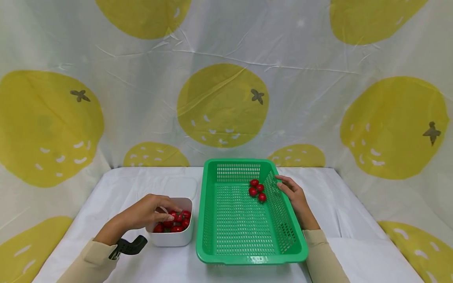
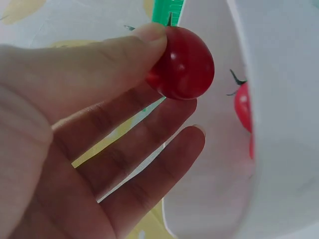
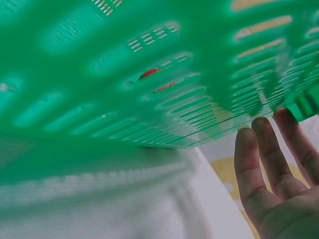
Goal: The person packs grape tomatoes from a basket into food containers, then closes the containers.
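My left hand (image 1: 153,210) reaches over a white container (image 1: 173,239) of red cherry tomatoes (image 1: 178,228). In the left wrist view, its thumb and fingers pinch one cherry tomato (image 2: 187,64) with a green stem, close to the container's wall. The other fingers spread beneath it. My right hand (image 1: 293,196) is at the right rim of a green plastic basket (image 1: 235,259), fingertips touching near the edge. From the right wrist view, several nearly straight fingers (image 3: 269,149) lie against the basket's slotted outer side. Several cherry tomatoes (image 1: 253,192) lie inside the basket by its right wall.
A pale lid (image 1: 181,186) lies flat behind the white container. The basket stands directly right of the container on a white-covered table (image 1: 348,216). Fabric printed with yellow fruit (image 1: 223,106) hangs behind and along both sides.
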A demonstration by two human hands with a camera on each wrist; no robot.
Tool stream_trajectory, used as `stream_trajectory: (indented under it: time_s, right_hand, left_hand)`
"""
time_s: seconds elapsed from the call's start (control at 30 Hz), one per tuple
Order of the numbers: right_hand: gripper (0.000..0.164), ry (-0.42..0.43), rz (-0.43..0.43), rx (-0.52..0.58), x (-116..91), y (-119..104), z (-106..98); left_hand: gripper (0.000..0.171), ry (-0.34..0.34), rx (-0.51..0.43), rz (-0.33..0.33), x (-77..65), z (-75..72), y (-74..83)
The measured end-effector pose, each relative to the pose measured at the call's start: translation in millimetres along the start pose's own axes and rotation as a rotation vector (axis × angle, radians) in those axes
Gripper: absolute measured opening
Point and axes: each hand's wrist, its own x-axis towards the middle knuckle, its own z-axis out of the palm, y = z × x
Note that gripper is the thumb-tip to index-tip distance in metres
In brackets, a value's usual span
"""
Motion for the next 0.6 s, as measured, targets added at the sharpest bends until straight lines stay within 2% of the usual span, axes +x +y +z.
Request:
stream_trajectory:
  time_s: [0.2,0.4,0.6]
  right_hand:
    - [0.044,0.018,0.005,0.005,7,14,-4]
    - [0.045,0.03,-0.004,0.001,6,18,-4]
    - [0.044,0.019,-0.028,-0.029,8,22,-4]
  left_hand:
    - [0.028,0.003,0.0,-0.055,-1.6,4.2,-2.8]
    - [0.028,0.008,0.025,-0.065,-1.6,6.7,-4.6]
    - [0.027,0.009,0.009,-0.064,-2.6,6.9,-2.9]
